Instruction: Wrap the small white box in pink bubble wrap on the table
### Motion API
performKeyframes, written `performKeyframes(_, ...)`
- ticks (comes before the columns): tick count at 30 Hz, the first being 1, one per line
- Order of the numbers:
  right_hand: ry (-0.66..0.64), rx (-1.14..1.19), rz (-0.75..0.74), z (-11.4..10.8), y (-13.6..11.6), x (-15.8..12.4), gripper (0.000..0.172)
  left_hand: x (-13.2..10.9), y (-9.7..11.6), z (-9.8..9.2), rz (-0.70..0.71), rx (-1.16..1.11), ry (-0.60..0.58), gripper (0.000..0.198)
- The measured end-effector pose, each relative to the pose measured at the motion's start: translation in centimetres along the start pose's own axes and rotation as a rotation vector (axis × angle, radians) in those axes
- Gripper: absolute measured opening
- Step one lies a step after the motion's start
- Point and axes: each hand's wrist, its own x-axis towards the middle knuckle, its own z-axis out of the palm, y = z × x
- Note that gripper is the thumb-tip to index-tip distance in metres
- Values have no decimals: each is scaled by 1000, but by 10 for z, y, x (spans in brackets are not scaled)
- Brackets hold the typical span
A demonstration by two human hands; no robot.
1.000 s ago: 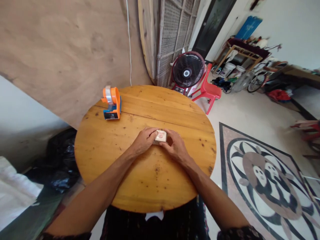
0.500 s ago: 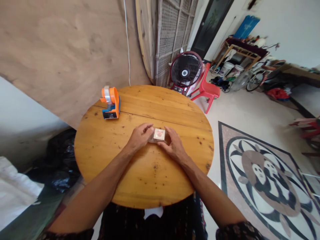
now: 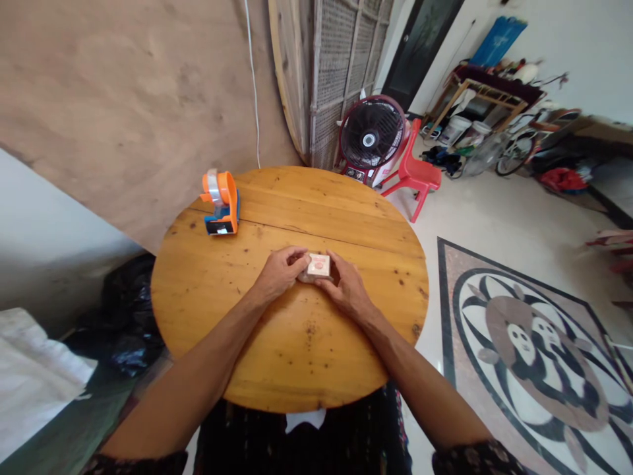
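A small pale box (image 3: 319,265) with a reddish print on top rests at the middle of the round wooden table (image 3: 306,369), with clear wrapping at its left side. My left hand (image 3: 283,269) is closed on the wrapped left end, thumb and fingers against it. From the right, my right hand (image 3: 347,284) holds the box between the thumb at the near corner and the fingers at the far corner. An orange and blue tape dispenser (image 3: 222,204) with a roll of tape stands near the table's far left edge.
Behind the table are a dark red fan (image 3: 372,135) and a red plastic chair (image 3: 418,173). Black plastic bags (image 3: 128,316) lie left of the table. A wooden board (image 3: 148,86) leans at the back left.
My right hand's fingers have closed in against the box, and my left thumb has shifted right along its left edge. The whole view has shifted slightly.
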Motion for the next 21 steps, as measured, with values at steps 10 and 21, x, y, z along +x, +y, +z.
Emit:
performKeyframes(10,0,-16,18,-2,0,1,67,1,3,-2,-5,-31,-17,51)
performKeyframes(21,-54,113,68,-15,-5,2,79,6,0,-6,-17,-76,159,44)
